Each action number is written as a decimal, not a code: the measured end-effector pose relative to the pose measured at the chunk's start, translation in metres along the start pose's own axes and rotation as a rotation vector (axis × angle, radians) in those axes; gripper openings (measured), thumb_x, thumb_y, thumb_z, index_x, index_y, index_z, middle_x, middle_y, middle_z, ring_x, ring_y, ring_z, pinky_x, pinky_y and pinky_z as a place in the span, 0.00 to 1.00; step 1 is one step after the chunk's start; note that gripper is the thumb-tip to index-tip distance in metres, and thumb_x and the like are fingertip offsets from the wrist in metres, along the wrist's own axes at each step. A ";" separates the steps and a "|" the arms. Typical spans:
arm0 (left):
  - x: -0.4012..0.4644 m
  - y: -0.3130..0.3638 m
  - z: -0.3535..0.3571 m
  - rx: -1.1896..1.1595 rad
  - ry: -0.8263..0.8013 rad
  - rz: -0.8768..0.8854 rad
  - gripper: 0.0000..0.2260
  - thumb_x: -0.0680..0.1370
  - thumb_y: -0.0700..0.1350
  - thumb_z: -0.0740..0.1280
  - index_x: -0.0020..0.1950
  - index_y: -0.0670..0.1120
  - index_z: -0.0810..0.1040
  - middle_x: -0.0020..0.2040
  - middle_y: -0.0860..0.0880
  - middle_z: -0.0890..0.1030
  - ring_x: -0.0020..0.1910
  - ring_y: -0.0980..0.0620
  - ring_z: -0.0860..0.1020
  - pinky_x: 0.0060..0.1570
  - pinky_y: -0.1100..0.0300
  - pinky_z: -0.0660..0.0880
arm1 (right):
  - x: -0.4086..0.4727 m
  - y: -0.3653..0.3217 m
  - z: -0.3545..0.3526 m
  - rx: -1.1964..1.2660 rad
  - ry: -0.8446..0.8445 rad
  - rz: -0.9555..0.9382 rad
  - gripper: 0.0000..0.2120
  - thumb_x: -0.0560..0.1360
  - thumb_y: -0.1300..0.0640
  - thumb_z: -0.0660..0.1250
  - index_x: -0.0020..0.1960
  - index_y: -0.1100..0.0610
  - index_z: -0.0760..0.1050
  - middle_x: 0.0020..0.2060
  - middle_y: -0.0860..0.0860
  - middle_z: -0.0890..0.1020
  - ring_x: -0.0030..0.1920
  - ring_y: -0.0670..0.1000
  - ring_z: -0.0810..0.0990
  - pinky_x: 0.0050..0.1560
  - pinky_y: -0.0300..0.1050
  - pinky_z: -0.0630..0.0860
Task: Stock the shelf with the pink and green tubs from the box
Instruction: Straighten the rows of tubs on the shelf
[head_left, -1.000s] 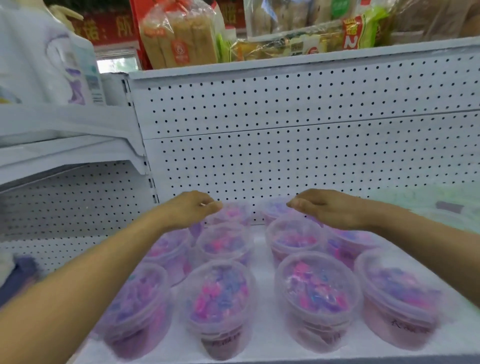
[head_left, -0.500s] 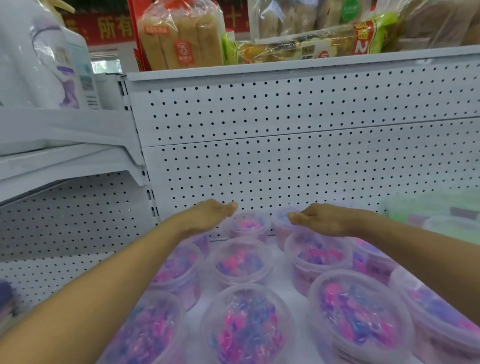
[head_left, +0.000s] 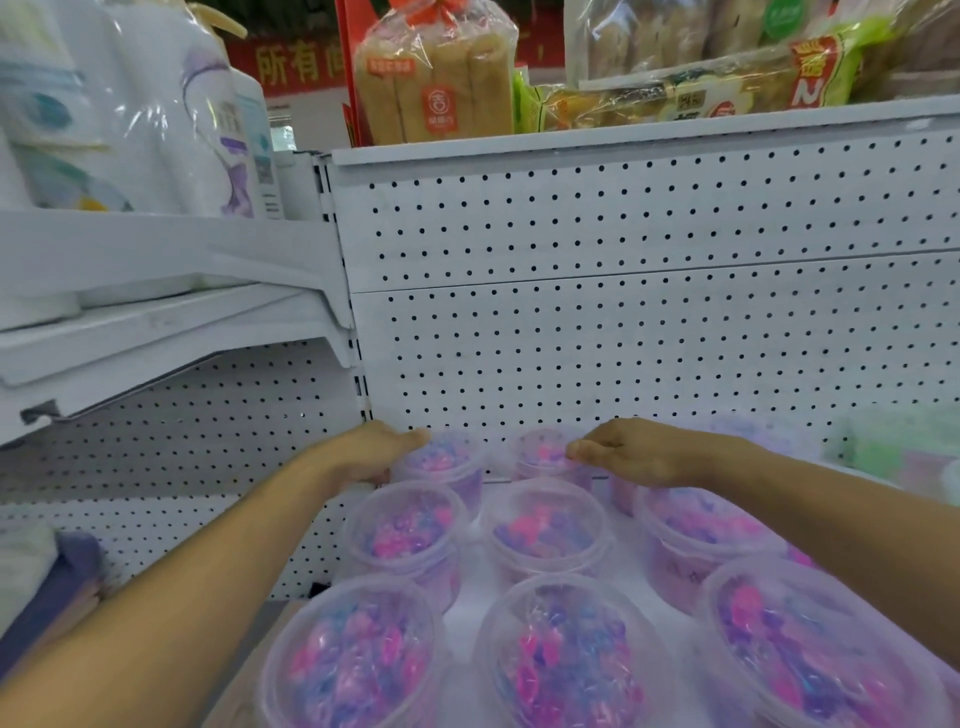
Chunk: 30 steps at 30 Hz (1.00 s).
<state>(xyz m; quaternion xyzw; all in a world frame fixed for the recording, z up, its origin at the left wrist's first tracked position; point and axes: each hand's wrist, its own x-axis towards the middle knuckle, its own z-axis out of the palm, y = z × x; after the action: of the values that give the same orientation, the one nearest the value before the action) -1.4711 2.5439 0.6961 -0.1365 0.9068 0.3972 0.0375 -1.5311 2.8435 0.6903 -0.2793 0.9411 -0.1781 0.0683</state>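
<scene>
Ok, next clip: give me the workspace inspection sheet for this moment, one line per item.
Surface: white shelf, pegboard back panel behind it.
Job's things: pink tubs in rows, lids on; green tubs at far right, blurred. Box: nothing seen.
Clutter: nothing seen.
Hands: left hand resting against the back-left tub; right hand over the back row, fingers loosely bent; whether either grips a tub cannot be told.
Cables: nothing seen.
Surroundings: bagged bread and snack packs on the shelf above; wrapped paper rolls on the upper left shelf.
</scene>
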 end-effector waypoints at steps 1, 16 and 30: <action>0.001 0.002 0.001 -0.014 -0.016 -0.021 0.27 0.78 0.62 0.60 0.65 0.42 0.74 0.63 0.46 0.76 0.56 0.49 0.78 0.66 0.50 0.70 | -0.001 -0.001 0.000 -0.005 -0.003 0.004 0.30 0.78 0.37 0.52 0.55 0.63 0.75 0.51 0.55 0.81 0.49 0.53 0.78 0.50 0.43 0.72; -0.069 -0.003 0.018 0.325 0.147 0.451 0.16 0.76 0.57 0.66 0.63 0.58 0.76 0.64 0.58 0.73 0.64 0.54 0.71 0.57 0.62 0.68 | -0.045 -0.005 -0.027 -0.088 0.129 -0.041 0.13 0.77 0.43 0.62 0.60 0.42 0.76 0.61 0.41 0.76 0.58 0.44 0.75 0.63 0.47 0.70; -0.066 0.031 0.065 0.604 0.011 0.576 0.20 0.69 0.61 0.72 0.59 0.58 0.80 0.58 0.57 0.81 0.56 0.57 0.77 0.59 0.58 0.71 | -0.108 0.008 -0.031 -0.241 -0.043 0.207 0.18 0.69 0.47 0.74 0.58 0.43 0.80 0.39 0.34 0.74 0.46 0.41 0.74 0.50 0.39 0.66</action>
<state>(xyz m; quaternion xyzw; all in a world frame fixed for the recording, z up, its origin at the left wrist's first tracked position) -1.4190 2.6258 0.6855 0.1377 0.9838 0.1067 -0.0415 -1.4525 2.9188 0.7194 -0.1908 0.9777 -0.0498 0.0722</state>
